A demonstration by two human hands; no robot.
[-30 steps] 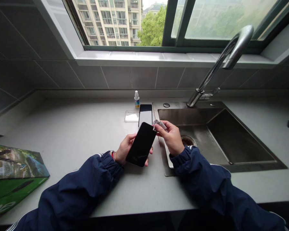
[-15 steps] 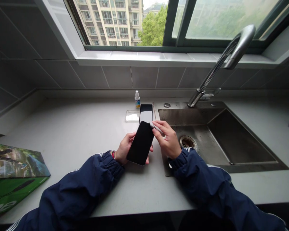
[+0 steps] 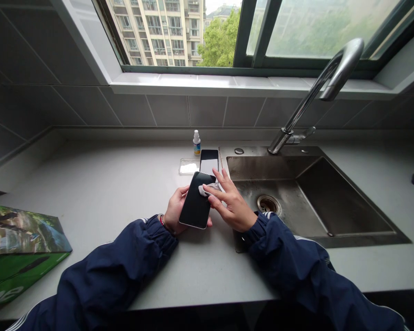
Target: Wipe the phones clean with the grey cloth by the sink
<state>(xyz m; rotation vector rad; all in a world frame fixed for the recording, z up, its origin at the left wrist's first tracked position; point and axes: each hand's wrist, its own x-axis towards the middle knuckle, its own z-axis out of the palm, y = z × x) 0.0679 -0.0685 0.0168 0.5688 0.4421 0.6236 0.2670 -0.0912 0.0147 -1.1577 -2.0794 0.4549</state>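
Note:
A black-screened smartphone (image 3: 193,207) lies tilted in my left hand (image 3: 175,212), thumb along its left edge and fingertips showing at its right side. My right hand (image 3: 232,206) presses a small pale cloth (image 3: 204,191) against the upper right of the screen, fingers bent over it. Part of the cloth is hidden beneath those fingers. Just behind, a second dark phone (image 3: 209,158) lies flat on the counter, partly covered by the held one. A clear phone case (image 3: 188,166) and a small white spray bottle (image 3: 196,143) are beside it.
To the right is a steel sink (image 3: 362,241) with a tall chrome faucet (image 3: 317,92). A green printed bag or box (image 3: 27,257) sits at the left on the white counter (image 3: 124,184). Beyond the counter are a tiled wall and a window.
My right hand has brought the cloth from the phone's upper right corner onto its screen, its fingers now spread more over it. The held phone has shifted slightly left.

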